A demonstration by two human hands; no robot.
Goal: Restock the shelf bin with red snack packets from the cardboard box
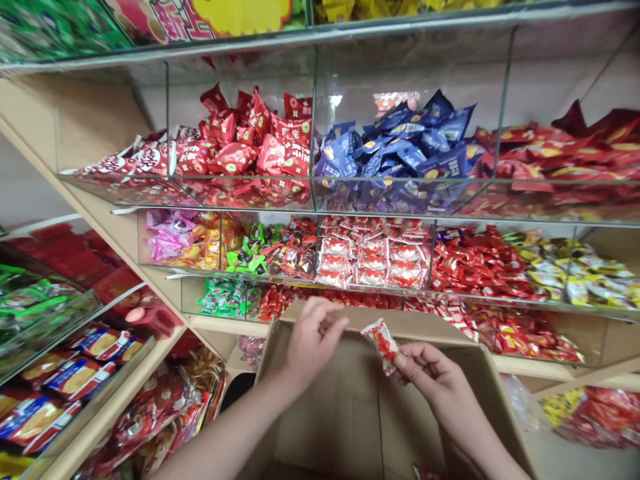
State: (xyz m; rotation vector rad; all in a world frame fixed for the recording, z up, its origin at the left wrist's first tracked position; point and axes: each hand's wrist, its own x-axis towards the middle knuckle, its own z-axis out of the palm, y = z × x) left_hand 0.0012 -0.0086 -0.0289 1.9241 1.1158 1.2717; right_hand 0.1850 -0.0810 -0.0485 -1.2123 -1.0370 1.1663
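Between the thumb and fingers of my right hand (430,373) is a wrapped candy (383,345) in a red and white packet, held up over an open cardboard box (345,413). My left hand (315,340) hovers near the box's far left rim, fingers loosely curled and thumb apart, with nothing visible in it. Matching red and white candies (373,257) lie in neat rows in a shelf compartment just beyond. Part of another red packet (425,473) shows low in the box, cut off by the picture's bottom edge.
Clear shelf bins ahead hold red packets (240,147), blue packets (415,147), green candies (227,295) and yellow-white candies (585,267). A slanted wooden shelf side (125,247) and blue-red biscuit packs (80,373) stand at left. Bagged goods (600,417) lie at lower right.
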